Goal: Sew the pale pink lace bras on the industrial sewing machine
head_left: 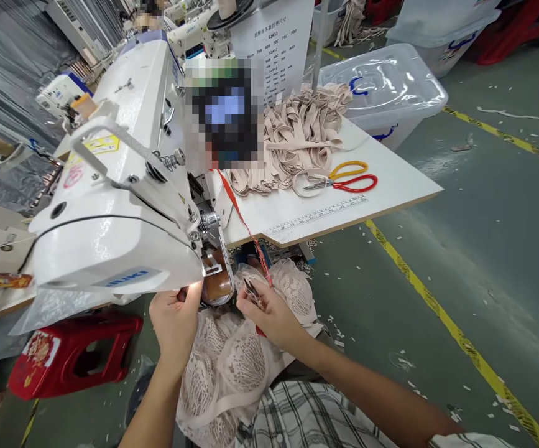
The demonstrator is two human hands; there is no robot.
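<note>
Lace bras (pixel 245 364) lie near, against the plaid shirt (pixel 306 414), seemingly for easy reach, while the left hand (pixel 173 320) bends its fingers under the sewing machine (pixel 110 230), which hides any grip, the right hand (pixel 276 314) clutches thread snips (pixel 252 291), apparently tethered by red cord (pixel 236 202), and beige straps (pixel 292 140) and scissors (pixel 360 182) occupy the far tabletop (pixel 395 183)

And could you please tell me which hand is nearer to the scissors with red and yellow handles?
Right. The right hand is on the near side of the scissors, past the table edge; the left hand is farther off to the left, by the sewing machine.
</note>
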